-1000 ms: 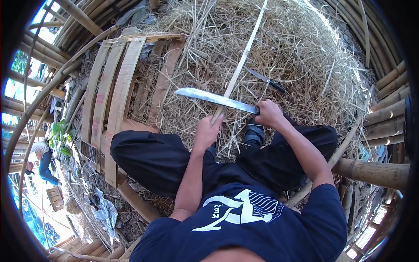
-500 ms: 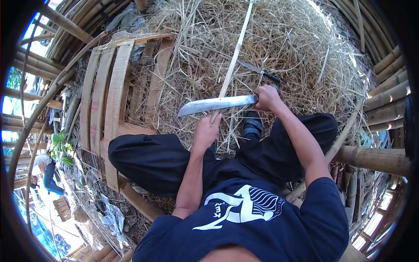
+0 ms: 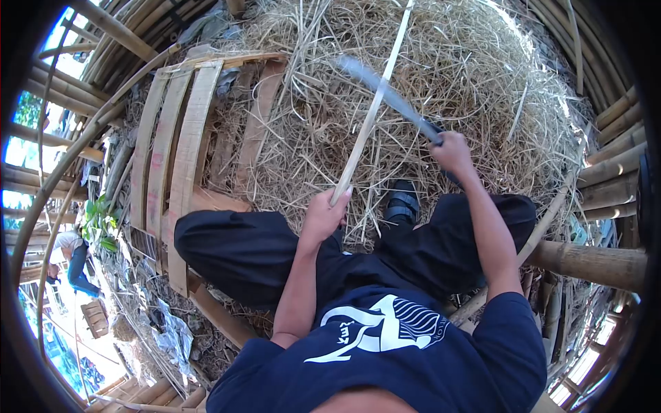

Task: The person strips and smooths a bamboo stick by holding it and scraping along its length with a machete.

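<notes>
My left hand (image 3: 323, 216) is closed round the near end of a long, pale bamboo strip (image 3: 363, 136), which slants up and away over the straw. In my right hand (image 3: 453, 154) is the dark handle of a machete (image 3: 406, 110). Its blade, smeared by motion, points away to the upper left and crosses the strip in view. I cannot tell whether the blade touches the strip. The smaller knife that lay on the straw does not show clearly now.
Dry straw (image 3: 475, 89) covers the ground ahead. A slatted wooden pallet (image 3: 180, 151) lies on the left. Bamboo poles (image 3: 585, 265) stand around the sides. Beyond them, at far left, another person (image 3: 77, 265) is bent over. My sandalled foot (image 3: 401, 204) is close to the strip.
The machete has swung away from near my left hand, farther up along the strip, its tip turning forward. My right hand moved slightly right. My left hand keeps its hold on the bamboo strip.
</notes>
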### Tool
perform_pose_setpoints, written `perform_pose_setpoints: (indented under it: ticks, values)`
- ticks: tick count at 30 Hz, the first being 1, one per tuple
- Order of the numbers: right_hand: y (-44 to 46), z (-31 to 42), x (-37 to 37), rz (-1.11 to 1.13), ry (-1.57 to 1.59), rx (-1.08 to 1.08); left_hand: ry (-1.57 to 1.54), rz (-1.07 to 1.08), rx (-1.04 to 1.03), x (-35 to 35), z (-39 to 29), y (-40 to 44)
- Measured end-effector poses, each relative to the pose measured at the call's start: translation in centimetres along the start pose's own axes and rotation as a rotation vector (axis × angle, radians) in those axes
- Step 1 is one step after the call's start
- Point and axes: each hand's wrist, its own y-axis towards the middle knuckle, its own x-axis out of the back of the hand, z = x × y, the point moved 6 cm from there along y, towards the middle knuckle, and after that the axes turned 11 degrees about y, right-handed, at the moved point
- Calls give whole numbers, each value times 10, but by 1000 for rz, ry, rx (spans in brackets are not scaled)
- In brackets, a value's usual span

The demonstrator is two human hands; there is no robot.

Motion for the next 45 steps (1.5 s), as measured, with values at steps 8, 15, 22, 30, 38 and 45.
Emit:
perform_pose_setpoints:
  ticks: [8,15,22,30,38,45]
  values:
    - [-40,60,-68,459,-120,171,313,-136,-46,12,-14,-1]
    - [-19,31,-77,400,-176,199,233,-100,-84,6,-11,-9]
    - [8,19,-69,376,-255,221,299,-143,-95,-1,-14,-7]
    - [31,-8,-35,313,-332,17,196,-133,-126,11,-9,-26]
    - [58,-131,75,-453,131,-568,-110,21,111,20,12,-46]
    - [18,-15,0,-111,113,-167,-99,10,83,4,9,-24]
